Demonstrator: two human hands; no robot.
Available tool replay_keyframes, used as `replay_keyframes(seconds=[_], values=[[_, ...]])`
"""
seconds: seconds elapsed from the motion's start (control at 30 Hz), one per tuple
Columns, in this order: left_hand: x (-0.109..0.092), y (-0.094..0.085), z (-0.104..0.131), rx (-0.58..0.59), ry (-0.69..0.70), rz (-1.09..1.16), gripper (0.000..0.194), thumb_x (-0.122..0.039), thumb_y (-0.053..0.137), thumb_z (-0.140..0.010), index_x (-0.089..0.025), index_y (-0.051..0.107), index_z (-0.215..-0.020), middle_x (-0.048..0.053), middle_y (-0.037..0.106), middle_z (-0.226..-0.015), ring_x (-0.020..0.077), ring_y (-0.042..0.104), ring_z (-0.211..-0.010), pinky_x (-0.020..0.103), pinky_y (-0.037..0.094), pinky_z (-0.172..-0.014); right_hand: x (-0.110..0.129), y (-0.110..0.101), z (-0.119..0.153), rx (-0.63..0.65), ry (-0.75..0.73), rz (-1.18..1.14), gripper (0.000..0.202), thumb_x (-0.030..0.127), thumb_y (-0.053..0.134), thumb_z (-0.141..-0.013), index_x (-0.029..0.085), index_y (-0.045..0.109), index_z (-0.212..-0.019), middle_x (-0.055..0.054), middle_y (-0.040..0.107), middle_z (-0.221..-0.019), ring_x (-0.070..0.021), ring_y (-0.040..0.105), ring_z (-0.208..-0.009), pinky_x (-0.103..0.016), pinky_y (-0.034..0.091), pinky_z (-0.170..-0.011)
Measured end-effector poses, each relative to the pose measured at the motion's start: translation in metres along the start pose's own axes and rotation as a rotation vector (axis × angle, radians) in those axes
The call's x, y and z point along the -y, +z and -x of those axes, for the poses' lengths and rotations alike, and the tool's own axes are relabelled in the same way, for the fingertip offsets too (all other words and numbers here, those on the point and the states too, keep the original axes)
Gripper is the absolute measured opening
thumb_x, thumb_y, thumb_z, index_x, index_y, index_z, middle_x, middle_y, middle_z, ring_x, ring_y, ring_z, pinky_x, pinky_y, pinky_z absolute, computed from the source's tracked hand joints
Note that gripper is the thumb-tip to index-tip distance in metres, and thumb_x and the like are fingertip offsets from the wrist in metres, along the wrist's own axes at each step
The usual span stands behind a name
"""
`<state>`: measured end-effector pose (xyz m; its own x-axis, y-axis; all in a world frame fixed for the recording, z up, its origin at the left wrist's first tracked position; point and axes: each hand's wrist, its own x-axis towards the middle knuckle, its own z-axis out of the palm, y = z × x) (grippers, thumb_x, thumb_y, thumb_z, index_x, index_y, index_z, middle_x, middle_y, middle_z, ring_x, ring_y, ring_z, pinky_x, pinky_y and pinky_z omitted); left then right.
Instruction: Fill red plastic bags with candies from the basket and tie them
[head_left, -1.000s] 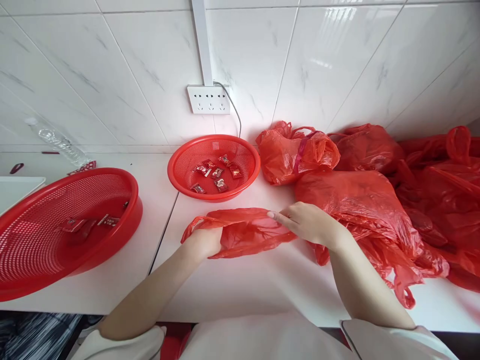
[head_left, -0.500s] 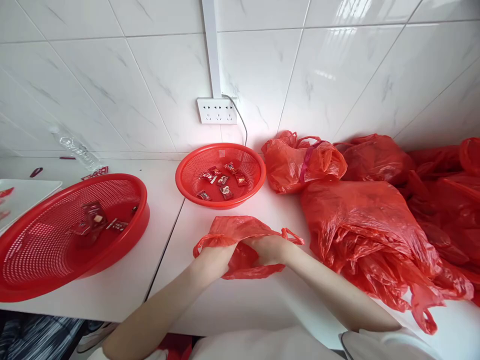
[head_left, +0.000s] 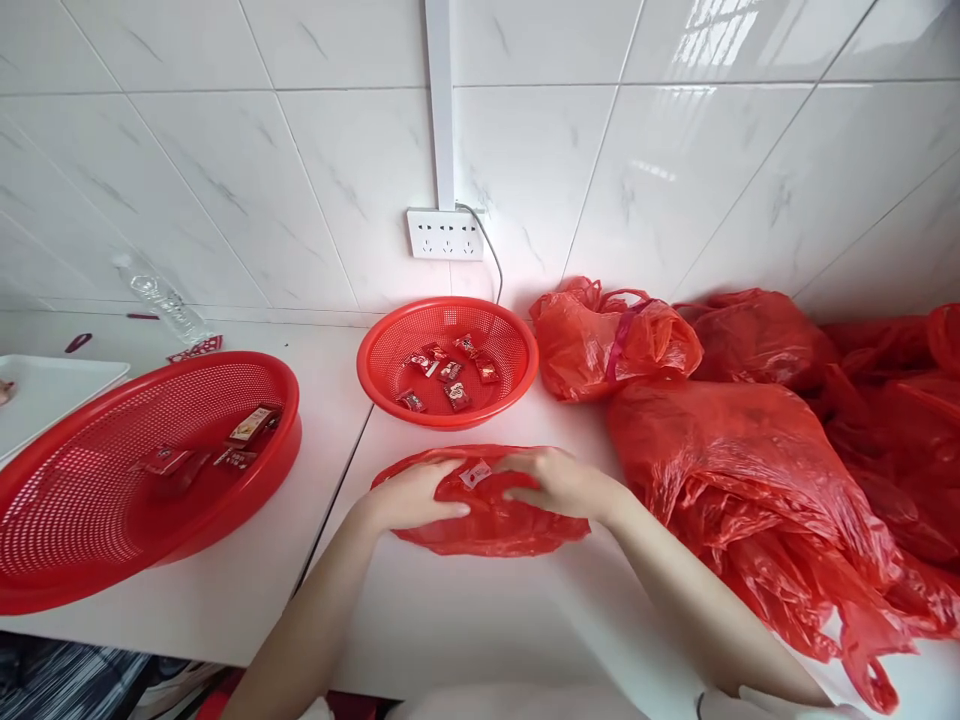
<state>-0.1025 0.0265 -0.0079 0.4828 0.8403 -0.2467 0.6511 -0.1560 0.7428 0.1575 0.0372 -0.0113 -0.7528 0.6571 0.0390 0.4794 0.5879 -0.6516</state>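
Note:
A red plastic bag [head_left: 491, 535] lies spread on the white table in front of me. On its left side rests my left hand [head_left: 420, 495], thumb and fingers apart. Opposite it, my right hand [head_left: 559, 482] is over the bag's right side with its fingers parted and slightly curled. Between the two hands a small pale pink wrapped packet [head_left: 475, 473] shows against the red plastic; whether it lies inside the bag or on top I cannot tell. Just behind the bag is a round red plastic basket [head_left: 367, 380] with several small wrapped packets [head_left: 456, 396] in it.
To the left stands a larger red basket [head_left: 289, 400] with a few packets [head_left: 251, 427]. Beyond it are a white tray [head_left: 90, 375] and a clear plastic bottle [head_left: 169, 308]. Stacked red bags [head_left: 720, 440] and a tied red bag [head_left: 577, 345] occupy the right. A power socket [head_left: 446, 234] is on the wall.
My hands have come out from inside the bag's mouth and spread apart. The bag has widened and flattened, and the pink packet now shows. In the left basket, the packets lie differently.

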Motion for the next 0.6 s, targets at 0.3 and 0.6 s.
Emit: replay_keyframes(seconds=[0.3,0.6], values=[[-0.001,0.033,-0.018,-0.368,0.361,-0.092,0.035,-0.028,0.042,-0.094,-0.029,0.057,-0.126,0.007,0.064,-0.124,0.0263,0.057,-0.116,0.045,0.041,-0.102,0.007,-0.039,-0.130,0.065,0.259,0.347,0.035,0.028,0.043,-0.098,0.018,0.054,-0.130,-0.013,0.063,-0.122,-0.0247,0.060,-0.110,-0.037,0.045,-0.091],[0.047,0.035,-0.030,-0.482,0.255,-0.193,0.064,-0.025,0.042,-0.095,-0.028,0.015,-0.152,0.009,0.064,-0.124,0.0224,0.060,-0.115,0.041,0.049,-0.094,-0.016,-0.018,-0.206,0.480,0.423,0.486,0.032,0.034,0.056,-0.093,0.015,0.057,-0.119,-0.010,0.059,-0.120,-0.0200,0.061,-0.102,-0.040,0.053,-0.086]])
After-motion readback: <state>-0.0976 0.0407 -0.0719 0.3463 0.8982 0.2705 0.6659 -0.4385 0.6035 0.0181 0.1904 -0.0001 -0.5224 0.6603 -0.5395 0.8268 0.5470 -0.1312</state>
